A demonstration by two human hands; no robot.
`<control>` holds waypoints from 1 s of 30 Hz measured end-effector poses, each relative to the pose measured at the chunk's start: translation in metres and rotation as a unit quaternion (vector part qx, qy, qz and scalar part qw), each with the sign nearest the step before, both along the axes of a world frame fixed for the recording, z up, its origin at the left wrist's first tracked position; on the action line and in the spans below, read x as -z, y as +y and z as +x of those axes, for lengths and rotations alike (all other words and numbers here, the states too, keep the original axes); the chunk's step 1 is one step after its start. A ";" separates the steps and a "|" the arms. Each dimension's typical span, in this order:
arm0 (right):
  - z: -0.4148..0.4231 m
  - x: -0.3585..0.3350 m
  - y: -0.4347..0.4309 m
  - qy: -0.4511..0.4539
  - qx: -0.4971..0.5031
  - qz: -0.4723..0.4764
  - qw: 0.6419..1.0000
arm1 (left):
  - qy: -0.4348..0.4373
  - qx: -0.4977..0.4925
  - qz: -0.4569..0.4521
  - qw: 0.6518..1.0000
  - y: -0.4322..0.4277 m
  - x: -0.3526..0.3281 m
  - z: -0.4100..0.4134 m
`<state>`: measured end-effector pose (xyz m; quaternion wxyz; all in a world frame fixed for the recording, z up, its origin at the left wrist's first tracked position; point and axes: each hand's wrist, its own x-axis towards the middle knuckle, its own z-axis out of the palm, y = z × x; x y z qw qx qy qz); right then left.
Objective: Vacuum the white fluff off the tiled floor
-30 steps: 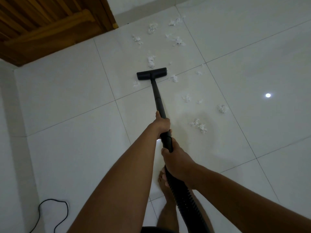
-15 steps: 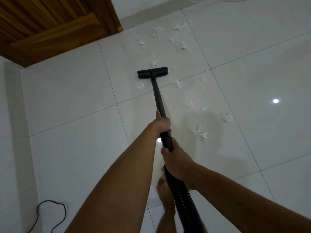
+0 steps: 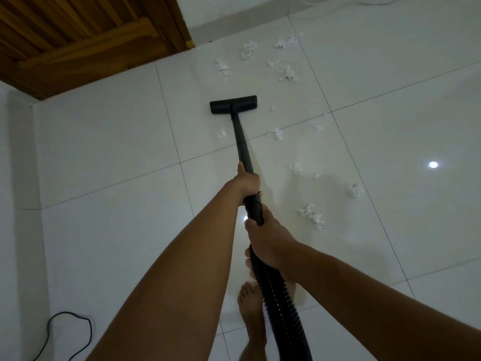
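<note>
both fists closed on the wand [image 3: 240, 136]: left hand [image 3: 248, 182] fwd, right hand [image 3: 270, 243] behind. nozzle [image 3: 233, 104] straight ahead; we judge most fluff [image 3: 286, 72] lies beyond & right.

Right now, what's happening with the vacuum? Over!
Left hand and right hand both grip the black vacuum wand. Flat black floor nozzle on the white tiles, white fluff clumps ahead and right. Nothing blocking.
</note>
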<state>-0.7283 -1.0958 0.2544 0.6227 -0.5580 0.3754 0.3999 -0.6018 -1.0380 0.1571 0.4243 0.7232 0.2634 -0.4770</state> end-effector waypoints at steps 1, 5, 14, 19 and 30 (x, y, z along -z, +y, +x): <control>0.003 0.002 -0.001 0.001 0.003 0.001 1.000 | -0.003 -0.001 0.002 1.000 0.000 0.002 0.003; 0.009 0.006 -0.004 0.005 0.004 -0.001 1.000 | -0.007 -0.015 0.002 1.000 -0.003 0.006 0.010; -0.003 -0.023 -0.017 0.014 0.012 0.026 0.999 | 0.011 -0.023 -0.008 1.000 -0.009 -0.017 -0.007; -0.016 -0.052 -0.020 0.019 0.006 0.028 0.999 | 0.029 -0.023 -0.006 0.999 -0.011 -0.043 -0.026; -0.018 -0.080 -0.025 0.004 -0.040 -0.005 0.999 | 0.051 -0.023 0.000 0.998 -0.014 -0.060 -0.036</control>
